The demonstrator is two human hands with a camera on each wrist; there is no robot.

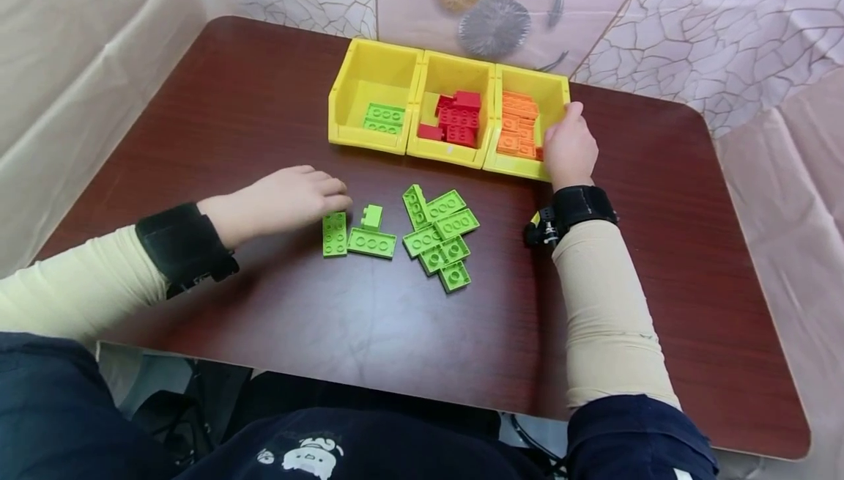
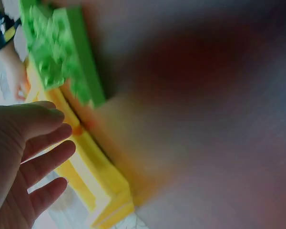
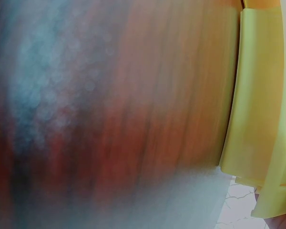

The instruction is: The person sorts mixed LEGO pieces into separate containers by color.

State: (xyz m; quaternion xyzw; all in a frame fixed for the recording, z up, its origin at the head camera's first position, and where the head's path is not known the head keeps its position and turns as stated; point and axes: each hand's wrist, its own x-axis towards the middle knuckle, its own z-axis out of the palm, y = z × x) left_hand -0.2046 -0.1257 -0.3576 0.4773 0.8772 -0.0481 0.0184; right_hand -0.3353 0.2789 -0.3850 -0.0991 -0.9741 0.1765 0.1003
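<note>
Geometry check from my end: the left hand lies flat on the worktop with its fingers loosely extended, holding nothing, fingertips just beside the near-left green plate. That plate lies straight off the fingertips, a touch nearer me, long axis running near-to-far. Touching its right side is a longer green plate lying left-to-right, with a small green brick at its far edge. So the left hand is clearly the closer one to these three.

Further right sits the green pile, a loose cluster of plates overlapping at angles, roughly between the two arms.

The right hand is up at the far side, resting against the right end of the orange bin, fingers curled round the bin's near right corner. I can't tell whether it pinches one of the orange bricks inside. Its wrist view is a blur of worktop and yellow wall, no help.

The three yellow bins stand side by side at the far edge: the green bin on the left with a few green plates in it, the red bin in the middle, the orange one on the right. The green bin lies far and slightly right of the left hand. The left wrist view shows that hand's fingers spread and relaxed.
</note>
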